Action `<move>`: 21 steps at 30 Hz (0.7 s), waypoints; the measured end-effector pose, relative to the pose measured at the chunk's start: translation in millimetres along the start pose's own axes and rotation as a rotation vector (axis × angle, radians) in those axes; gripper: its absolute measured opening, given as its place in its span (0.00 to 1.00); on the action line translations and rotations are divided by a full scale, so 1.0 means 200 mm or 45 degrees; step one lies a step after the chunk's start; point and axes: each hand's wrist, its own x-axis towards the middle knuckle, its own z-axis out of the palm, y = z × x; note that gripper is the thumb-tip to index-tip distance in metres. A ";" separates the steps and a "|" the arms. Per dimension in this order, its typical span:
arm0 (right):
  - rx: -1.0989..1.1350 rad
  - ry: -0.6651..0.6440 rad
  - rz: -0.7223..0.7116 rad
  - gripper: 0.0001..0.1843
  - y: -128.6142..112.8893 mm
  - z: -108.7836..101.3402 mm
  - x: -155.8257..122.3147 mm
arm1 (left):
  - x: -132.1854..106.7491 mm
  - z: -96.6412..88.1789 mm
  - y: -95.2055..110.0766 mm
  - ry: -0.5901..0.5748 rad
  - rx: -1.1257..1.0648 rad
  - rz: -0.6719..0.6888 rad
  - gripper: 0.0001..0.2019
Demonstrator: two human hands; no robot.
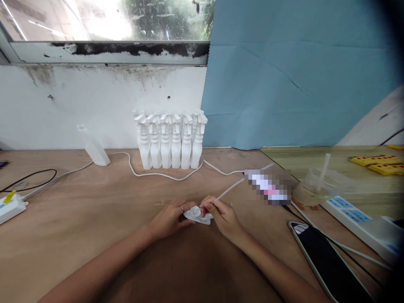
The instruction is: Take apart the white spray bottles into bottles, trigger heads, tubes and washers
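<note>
Both my hands meet at the middle of the wooden table (94, 219). My left hand (172, 216), a ring on one finger, is closed around a white spray-trigger head (197, 215) that lies between the hands. My right hand (221, 212) pinches the end of a thin white tube (232, 186) that runs up and to the right from the head. The fingers of both hands are curled, and they partly hide the head.
A row of several white spray bottles (170, 141) stands against the back wall, one more bottle (93, 147) leaning to their left. A white cable (151, 173) crosses the table. Power strips (11, 206) (350, 212), a plastic cup (318, 187) and a dark phone (325, 256) lie around.
</note>
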 end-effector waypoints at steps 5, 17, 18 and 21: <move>-0.112 -0.010 -0.009 0.15 0.00 0.01 0.00 | 0.00 0.00 0.00 -0.005 0.045 0.020 0.21; -0.341 -0.003 -0.172 0.09 -0.04 0.04 0.04 | -0.01 0.02 -0.02 0.002 0.060 0.023 0.21; -0.362 -0.012 -0.173 0.10 -0.05 0.05 0.04 | -0.01 0.02 -0.03 0.001 0.056 0.017 0.21; -0.417 -0.030 -0.183 0.10 -0.06 0.06 0.05 | -0.01 0.02 -0.03 0.007 0.044 0.025 0.21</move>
